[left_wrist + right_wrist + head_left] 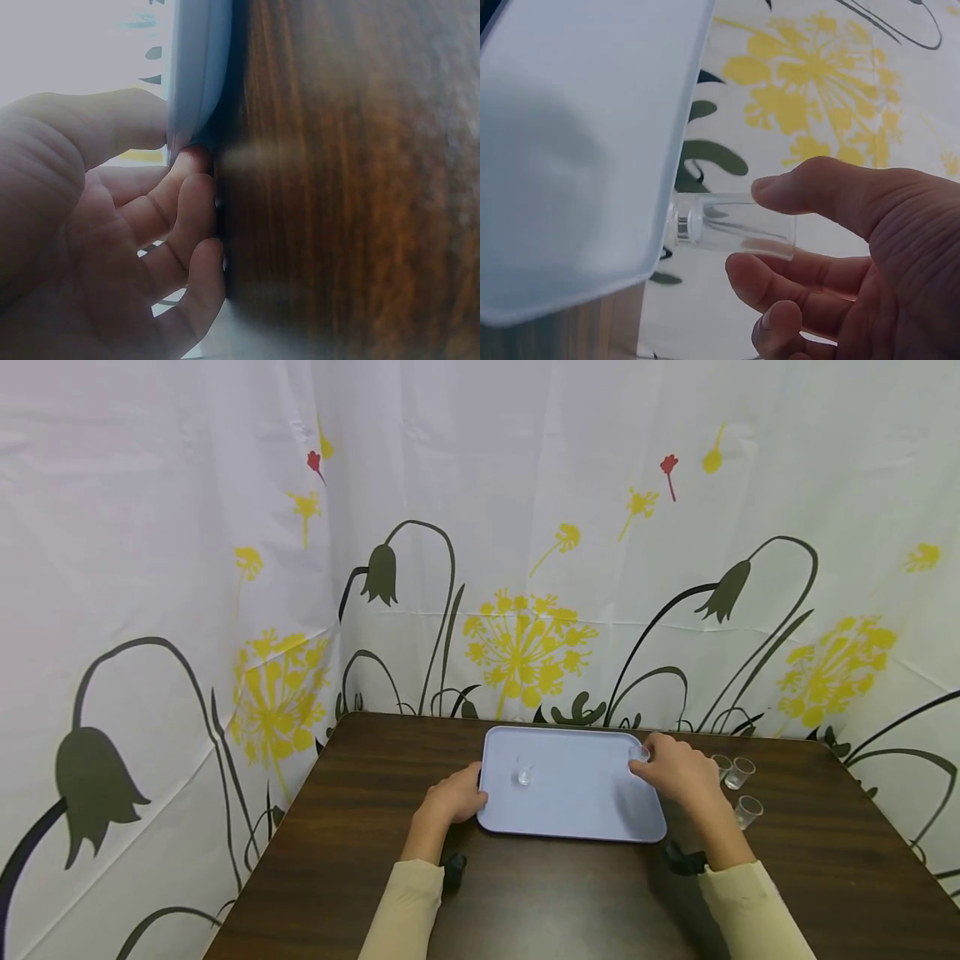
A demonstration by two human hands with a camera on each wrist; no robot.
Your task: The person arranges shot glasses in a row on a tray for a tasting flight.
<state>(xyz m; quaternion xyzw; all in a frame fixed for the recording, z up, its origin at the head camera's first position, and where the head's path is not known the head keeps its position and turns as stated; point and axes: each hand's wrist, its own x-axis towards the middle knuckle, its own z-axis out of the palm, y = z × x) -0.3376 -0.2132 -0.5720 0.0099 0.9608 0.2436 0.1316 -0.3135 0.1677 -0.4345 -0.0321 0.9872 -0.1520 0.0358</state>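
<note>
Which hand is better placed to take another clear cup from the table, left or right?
Probably the right hand: it is closer to the three cups right of the tray, though it must first release the cup it pinches. The left hand grips the tray's left edge.

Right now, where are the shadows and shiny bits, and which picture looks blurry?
Head view: shadow on the tray below the right hand, pale sheen on the table; left wrist view: table blurry, upper left washed out; right wrist view: hazy grey shadow on the tray.
</note>
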